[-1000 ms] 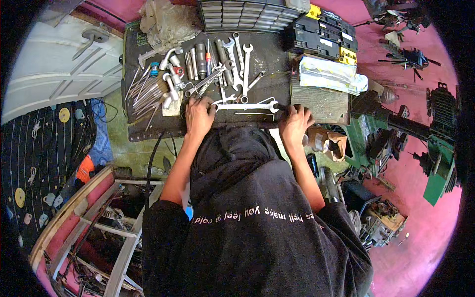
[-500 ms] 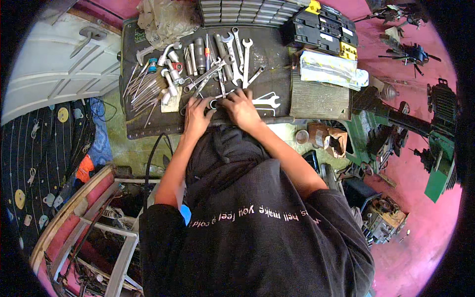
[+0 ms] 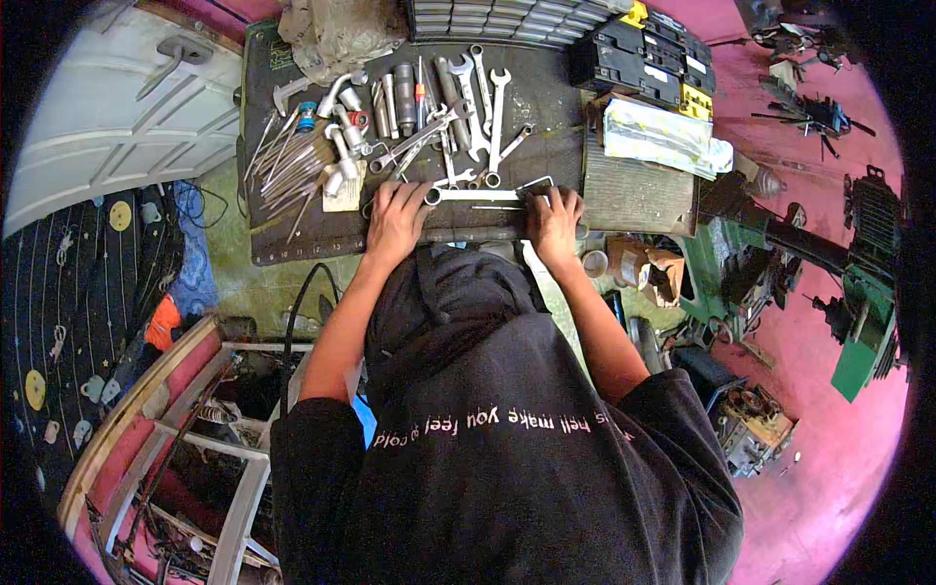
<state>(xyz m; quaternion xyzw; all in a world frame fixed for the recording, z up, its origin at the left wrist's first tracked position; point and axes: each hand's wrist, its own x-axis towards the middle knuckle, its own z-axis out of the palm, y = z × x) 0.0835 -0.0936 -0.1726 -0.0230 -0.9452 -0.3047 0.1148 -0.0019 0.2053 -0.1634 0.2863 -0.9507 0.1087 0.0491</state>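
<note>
A silver combination wrench (image 3: 478, 195) lies crosswise at the near edge of the dark work mat, between my hands. My left hand (image 3: 395, 222) has its fingers closed at the wrench's ring end. The far end is hidden beneath the curled fingers of my right hand (image 3: 556, 222). Just below the shaft is a thin metal rod (image 3: 497, 207), and a bent hex key (image 3: 536, 182) shows by my right fingers. Beyond the held wrench lie more wrenches (image 3: 497, 117), a red-handled screwdriver (image 3: 420, 97) and long sockets (image 3: 404, 93).
Thin metal rods (image 3: 292, 171) and socket handles (image 3: 341, 161) crowd the left side. A crumpled plastic bag (image 3: 336, 39) and a drawer organizer (image 3: 507, 21) stand at the back. Right of them are a black toolbox (image 3: 624, 68), a plastic-wrapped packet (image 3: 658, 135) and ribbed board (image 3: 634, 190).
My hands have spread apart, my right hand moving right along the mat edge. The wrench now spans between them. The view has shifted slightly.
</note>
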